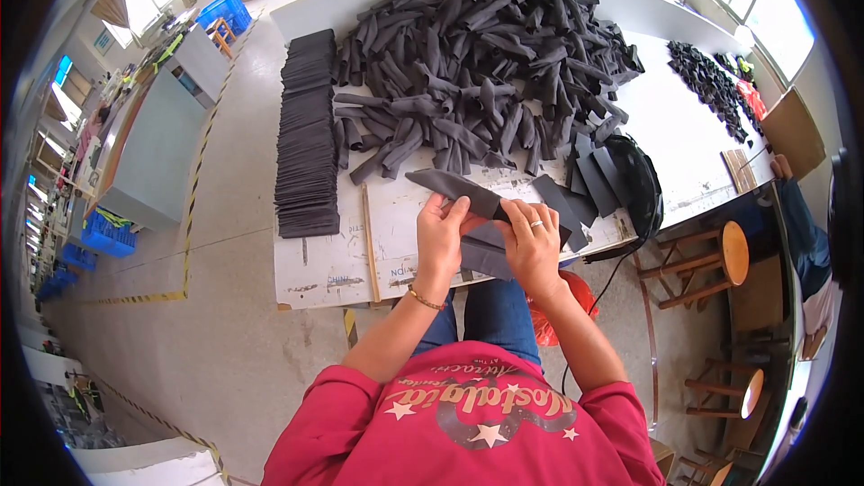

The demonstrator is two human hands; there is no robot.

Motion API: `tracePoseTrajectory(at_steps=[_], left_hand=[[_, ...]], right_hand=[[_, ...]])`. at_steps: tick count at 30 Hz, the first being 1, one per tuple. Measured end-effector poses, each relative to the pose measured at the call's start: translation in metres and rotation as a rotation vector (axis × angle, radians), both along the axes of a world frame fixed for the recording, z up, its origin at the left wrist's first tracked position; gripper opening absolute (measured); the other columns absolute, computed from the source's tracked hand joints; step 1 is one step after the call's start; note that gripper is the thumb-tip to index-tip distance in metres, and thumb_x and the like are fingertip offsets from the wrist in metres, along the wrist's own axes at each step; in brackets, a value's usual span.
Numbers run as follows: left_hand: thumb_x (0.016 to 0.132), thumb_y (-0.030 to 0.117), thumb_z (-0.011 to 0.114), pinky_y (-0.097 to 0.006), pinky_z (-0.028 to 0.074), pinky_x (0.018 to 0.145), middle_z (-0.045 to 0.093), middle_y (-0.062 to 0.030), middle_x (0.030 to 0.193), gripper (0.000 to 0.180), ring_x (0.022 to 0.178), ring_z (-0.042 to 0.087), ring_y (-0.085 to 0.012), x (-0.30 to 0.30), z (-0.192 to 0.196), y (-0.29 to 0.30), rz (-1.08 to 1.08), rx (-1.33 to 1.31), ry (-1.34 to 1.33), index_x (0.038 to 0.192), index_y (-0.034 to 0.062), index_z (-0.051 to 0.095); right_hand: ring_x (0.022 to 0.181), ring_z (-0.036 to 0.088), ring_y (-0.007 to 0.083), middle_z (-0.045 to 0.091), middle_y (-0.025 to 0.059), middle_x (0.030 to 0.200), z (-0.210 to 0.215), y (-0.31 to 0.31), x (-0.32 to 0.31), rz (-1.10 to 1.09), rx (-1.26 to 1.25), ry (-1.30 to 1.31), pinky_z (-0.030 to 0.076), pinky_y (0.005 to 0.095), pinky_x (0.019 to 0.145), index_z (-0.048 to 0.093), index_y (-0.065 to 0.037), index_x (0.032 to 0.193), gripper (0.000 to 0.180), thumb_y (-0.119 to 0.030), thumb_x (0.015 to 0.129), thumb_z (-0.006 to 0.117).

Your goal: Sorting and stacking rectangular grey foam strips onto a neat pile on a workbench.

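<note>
A dark grey fabric sleeve (459, 189) is held slantwise over the table's near edge, its narrow end pointing up and left. My left hand (440, 232) grips its middle between thumb and fingers. My right hand (533, 247) is closed on its right end, where a dark flat edge shows beside the fingers; whether that is a separate piece I cannot tell. Below my hands lies another dark flat piece (487, 261). Flat black pieces (601, 175) lie right of my hands. Beyond them spreads a heap of similar sleeves (486, 54).
A long neat stack of flat dark pieces (308, 144) lines the left of the white table (301, 274). A wooden strip (370, 243) lies near it. A rounded black object (643, 184) with a cable sits at right. Wooden stools (733, 253) and another person's legs (804, 234) are farther right.
</note>
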State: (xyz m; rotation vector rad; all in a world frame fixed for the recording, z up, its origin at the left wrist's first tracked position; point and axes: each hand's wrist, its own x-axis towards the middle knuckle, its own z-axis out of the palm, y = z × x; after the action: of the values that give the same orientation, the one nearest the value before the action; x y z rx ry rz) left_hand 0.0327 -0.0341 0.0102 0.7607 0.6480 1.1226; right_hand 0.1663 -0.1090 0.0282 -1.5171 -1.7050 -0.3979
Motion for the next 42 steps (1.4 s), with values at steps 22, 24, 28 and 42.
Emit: tracePoseTrajectory(at_steps=[22, 24, 28, 42], left_hand=[[0.099, 0.017, 0.054, -0.038, 0.049, 0.097, 0.067, -0.0212, 0.111, 0.026, 0.106, 0.064, -0.0266, -0.007, 0.006, 0.002, -0.087, 0.036, -0.280, 0.113, -0.0038, 0.059], [0.099, 0.017, 0.054, -0.038, 0.049, 0.097, 0.066, -0.0214, 0.111, 0.026, 0.106, 0.064, -0.0266, -0.007, 0.007, 0.001, -0.072, 0.025, -0.295, 0.113, -0.0040, 0.059], [0.098, 0.019, 0.055, -0.038, 0.048, 0.098, 0.067, -0.0210, 0.110, 0.026, 0.107, 0.064, -0.0260, -0.009, 0.005, 0.002, -0.044, -0.012, -0.302, 0.112, -0.0033, 0.059], [0.097, 0.022, 0.057, -0.037, 0.046, 0.098, 0.067, -0.0203, 0.112, 0.029, 0.107, 0.063, -0.0252, -0.013, 0.001, -0.004, -0.047, -0.117, -0.366, 0.113, -0.0019, 0.059]], right_hand=[[0.093, 0.054, 0.0387, 0.055, 0.0179, 0.106, 0.002, -0.005, -0.019, 0.268, -0.189, 0.157, 0.045, 0.0465, 0.081, 0.048, -0.002, 0.106, 0.041, -0.002, 0.074, 0.073], [0.092, 0.054, 0.0387, 0.054, 0.0181, 0.106, 0.003, -0.001, -0.021, 0.289, -0.171, 0.161, 0.045, 0.0460, 0.081, 0.048, -0.001, 0.106, 0.040, -0.002, 0.074, 0.072], [0.091, 0.055, 0.0380, 0.055, 0.0175, 0.103, -0.001, 0.007, -0.026, 0.317, -0.154, 0.152, 0.046, 0.0453, 0.081, 0.048, -0.002, 0.103, 0.037, 0.000, 0.075, 0.071], [0.094, 0.056, 0.0385, 0.057, 0.0175, 0.104, 0.013, 0.002, -0.036, 0.232, -0.205, 0.154, 0.047, 0.0449, 0.081, 0.052, -0.002, 0.103, 0.037, -0.004, 0.073, 0.074]])
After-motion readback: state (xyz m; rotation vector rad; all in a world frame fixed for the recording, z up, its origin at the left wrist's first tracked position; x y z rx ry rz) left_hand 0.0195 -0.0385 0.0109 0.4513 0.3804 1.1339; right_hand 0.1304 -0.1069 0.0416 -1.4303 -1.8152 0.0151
